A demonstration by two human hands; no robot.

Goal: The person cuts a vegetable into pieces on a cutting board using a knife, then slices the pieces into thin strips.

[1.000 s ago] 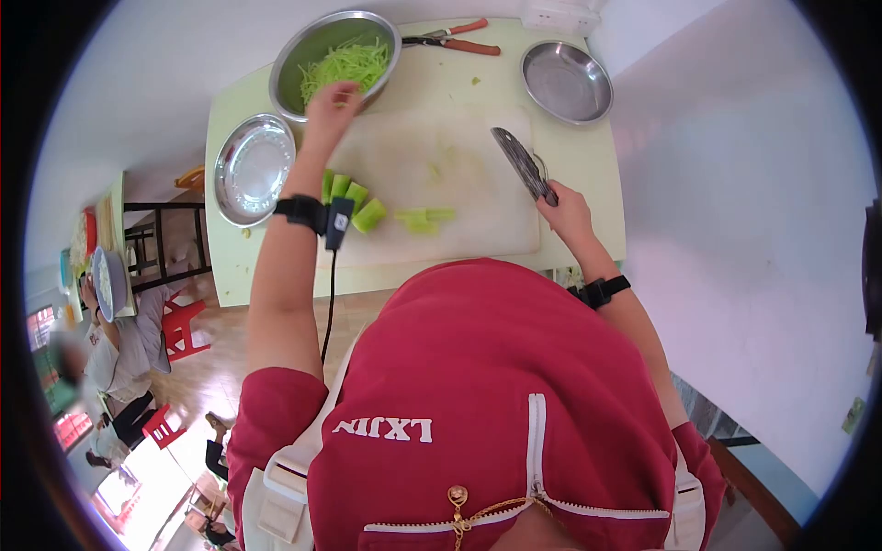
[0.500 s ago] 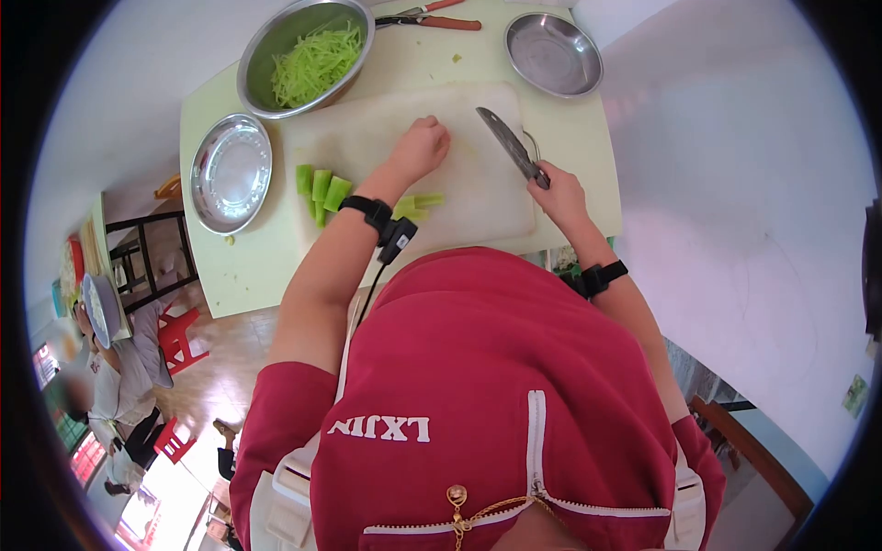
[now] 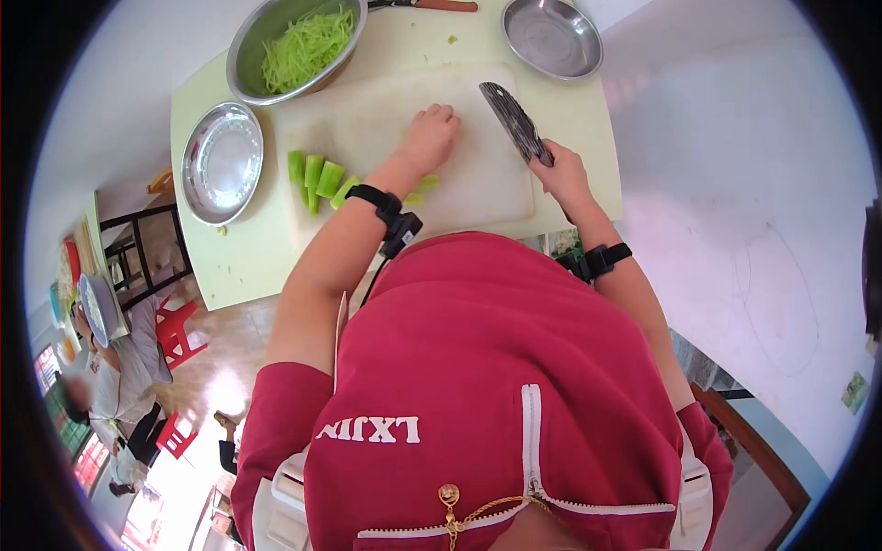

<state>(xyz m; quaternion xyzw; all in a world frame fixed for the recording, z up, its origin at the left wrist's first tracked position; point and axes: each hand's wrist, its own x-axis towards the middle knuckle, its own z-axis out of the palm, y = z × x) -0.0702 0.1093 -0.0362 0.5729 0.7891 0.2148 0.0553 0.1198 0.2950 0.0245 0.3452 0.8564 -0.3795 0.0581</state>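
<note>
My right hand (image 3: 563,173) grips a knife (image 3: 516,121) by its handle, with the dark blade raised over the right part of the white cutting board (image 3: 491,197) and pointing away from me. Bent fingers of my left hand (image 3: 432,136) rest low over the middle of the board; what lies under them is hidden, though a little green shows at the hand's left side. Several chunks of green vegetable stem (image 3: 329,179) lie at the board's left. Smaller cut pieces (image 3: 424,186) sit behind my left wrist, partly covered by it.
A deep metal bowl (image 3: 241,69) of green shreds (image 3: 308,50) stands at the back left. Shallow metal dishes are at the left (image 3: 220,165) and back right (image 3: 551,41). A red-handled tool (image 3: 446,5) lies at the far edge. Another person (image 3: 110,376) is at a table farther left.
My left hand has shifted slightly right and away from me, its fingers less tightly curled. The knife blade has turned, showing more of its patterned side. The view has tilted a little.
</note>
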